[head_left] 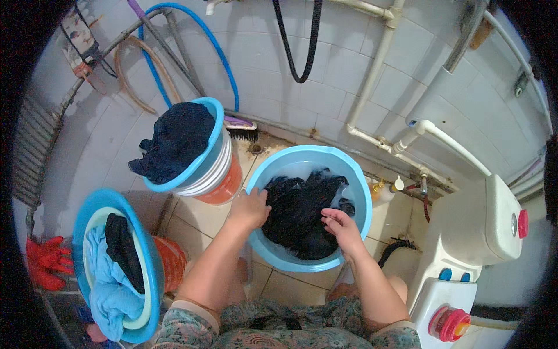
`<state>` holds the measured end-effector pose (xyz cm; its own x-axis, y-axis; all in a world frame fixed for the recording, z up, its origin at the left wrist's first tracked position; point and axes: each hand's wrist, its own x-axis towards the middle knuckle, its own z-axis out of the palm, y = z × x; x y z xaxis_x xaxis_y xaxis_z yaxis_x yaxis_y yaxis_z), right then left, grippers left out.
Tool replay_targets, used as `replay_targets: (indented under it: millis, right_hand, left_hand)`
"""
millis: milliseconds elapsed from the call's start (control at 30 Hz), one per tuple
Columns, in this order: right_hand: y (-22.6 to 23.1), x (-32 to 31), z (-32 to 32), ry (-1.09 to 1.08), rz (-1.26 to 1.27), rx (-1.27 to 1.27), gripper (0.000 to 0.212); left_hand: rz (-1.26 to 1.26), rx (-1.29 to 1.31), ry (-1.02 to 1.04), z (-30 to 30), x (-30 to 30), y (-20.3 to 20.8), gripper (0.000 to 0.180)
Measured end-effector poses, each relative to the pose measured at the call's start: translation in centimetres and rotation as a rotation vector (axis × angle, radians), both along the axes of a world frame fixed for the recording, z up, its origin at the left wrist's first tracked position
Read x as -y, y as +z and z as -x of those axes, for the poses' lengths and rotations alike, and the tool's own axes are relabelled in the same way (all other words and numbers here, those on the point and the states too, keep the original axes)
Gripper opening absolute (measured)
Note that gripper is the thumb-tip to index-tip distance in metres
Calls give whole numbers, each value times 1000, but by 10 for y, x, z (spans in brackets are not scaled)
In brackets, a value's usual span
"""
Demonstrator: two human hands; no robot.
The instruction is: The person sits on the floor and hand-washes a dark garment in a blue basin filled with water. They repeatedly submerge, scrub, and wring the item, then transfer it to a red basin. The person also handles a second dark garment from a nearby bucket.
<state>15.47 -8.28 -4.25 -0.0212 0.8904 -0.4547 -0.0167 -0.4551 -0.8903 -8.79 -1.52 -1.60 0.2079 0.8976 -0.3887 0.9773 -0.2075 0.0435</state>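
A light blue basin point(309, 152) of cloudy, sudsy water stands on the floor in front of me. A soaked black garment point(305, 215) lies bunched in it, some of it under the water. My left hand point(251, 209) is at the basin's left rim, its loosely bent fingers reaching inside beside the cloth; no cloth shows in its grasp. Over the right part of the garment is my right hand point(343, 230), palm turned inward, with its fingers half curled and slightly apart. Nothing is visible in it. Whether its fingertips touch the cloth is unclear.
Dark clothing point(181, 139) fills a blue basin on a bucket point(224, 180) at the left. Nearer stands another blue basin point(104, 200) with blue and black cloths. A brush point(241, 129) and pump bottle point(396, 186) are by the wall; the toilet point(459, 221) is right.
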Motion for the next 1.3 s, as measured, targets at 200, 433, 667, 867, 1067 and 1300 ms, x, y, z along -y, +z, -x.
replay_targets:
  millis: [200, 433, 667, 867, 1067, 1300]
  right_hand:
    - [16, -4, 19, 49, -77, -84, 25]
    - [7, 29, 6, 30, -18, -31, 25]
    - [-4, 31, -13, 111, -14, 67, 24]
    - [-11, 23, -24, 188, 43, 106, 25]
    - [-19, 18, -35, 188, 81, 105, 25]
    - [-3, 4, -30, 231, 26, 148, 24]
  left_hand:
    - [-119, 111, 15, 7, 12, -5, 45]
    - [-170, 145, -60, 19, 12, -3, 38]
    - [-103, 113, -108, 19, -4, 2, 34]
    - [21, 135, -104, 20, -25, 3, 42]
    - [33, 175, -122, 18, -42, 7, 37]
    - [55, 142, -184, 20, -62, 2, 37]
